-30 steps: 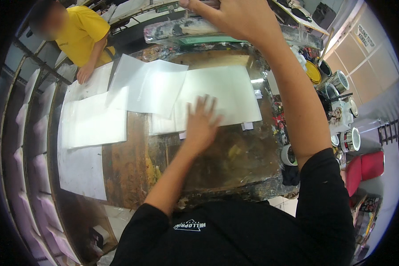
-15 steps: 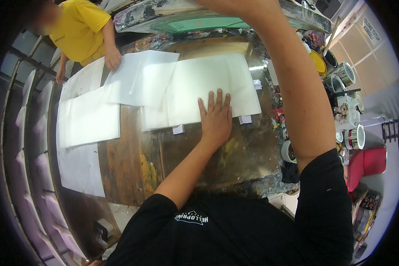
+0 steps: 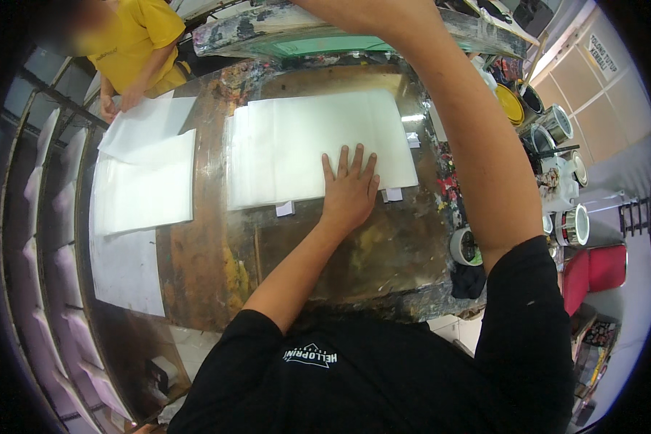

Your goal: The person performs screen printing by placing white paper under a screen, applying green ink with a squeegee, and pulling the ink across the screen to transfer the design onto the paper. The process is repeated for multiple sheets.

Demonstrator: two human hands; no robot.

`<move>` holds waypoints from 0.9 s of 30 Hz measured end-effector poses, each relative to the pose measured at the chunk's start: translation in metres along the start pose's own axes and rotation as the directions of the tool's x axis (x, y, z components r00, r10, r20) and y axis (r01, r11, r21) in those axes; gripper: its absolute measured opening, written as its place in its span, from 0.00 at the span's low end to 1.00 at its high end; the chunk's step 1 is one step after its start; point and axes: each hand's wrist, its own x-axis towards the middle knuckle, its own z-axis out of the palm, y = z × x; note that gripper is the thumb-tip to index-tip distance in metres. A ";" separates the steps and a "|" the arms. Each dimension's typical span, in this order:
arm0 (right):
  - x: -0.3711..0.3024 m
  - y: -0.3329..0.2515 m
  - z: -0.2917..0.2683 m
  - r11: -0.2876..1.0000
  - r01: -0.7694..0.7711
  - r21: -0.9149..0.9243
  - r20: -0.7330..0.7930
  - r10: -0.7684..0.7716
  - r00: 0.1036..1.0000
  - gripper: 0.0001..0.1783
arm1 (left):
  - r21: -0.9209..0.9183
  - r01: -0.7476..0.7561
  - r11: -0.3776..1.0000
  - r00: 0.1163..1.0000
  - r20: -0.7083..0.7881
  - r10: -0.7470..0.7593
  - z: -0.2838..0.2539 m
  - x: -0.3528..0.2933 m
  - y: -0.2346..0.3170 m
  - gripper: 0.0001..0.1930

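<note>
My left hand (image 3: 350, 194) lies flat with its fingers spread on the front right part of a stack of whitish translucent plastic sheets (image 3: 282, 145). Small white tabs (image 3: 286, 209) are fixed to the table along the stack's edges. My right arm (image 3: 477, 137) reaches up and away over the table's right side, and its hand is beyond the top of the picture. Behind that forearm, a screen-printing frame with green mesh (image 3: 325, 45) is tilted up at the table's far side. A co-worker in yellow holds the far end of another translucent sheet (image 3: 141, 126) at the far left.
A second stack of translucent sheets (image 3: 148, 188) lies on the left of the paint-stained table (image 3: 210, 253), over a white backing sheet (image 3: 126, 271). Paint cans (image 3: 573, 226) and tubs crowd the right side. A drying rack (image 3: 58, 275) stands at the left; a red chair (image 3: 604, 271) is at right.
The co-worker has drawn the loose sheet off my stack and over to the left stack. My left hand has stayed in place, and my right arm has hardly moved.
</note>
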 end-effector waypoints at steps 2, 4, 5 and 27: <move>0.001 0.005 -0.028 0.996 -0.056 -0.067 0.134 0.065 0.989 0.52 | -0.055 -0.065 0.996 0.998 0.018 0.066 -0.003 0.006 0.011 0.28; 0.003 0.006 -0.031 0.996 -0.061 -0.067 0.184 0.073 0.980 0.51 | -0.050 -0.060 0.997 0.998 0.027 0.061 -0.005 0.004 0.013 0.28; 0.004 0.007 -0.028 0.997 -0.047 -0.056 0.166 0.055 0.984 0.51 | -0.046 -0.049 0.998 0.998 0.028 0.050 -0.006 0.003 0.013 0.29; -0.138 0.004 0.038 0.996 0.070 0.051 0.359 -0.084 0.930 0.25 | -0.902 0.054 0.428 0.897 -0.144 -0.418 -0.163 -0.035 -0.055 0.57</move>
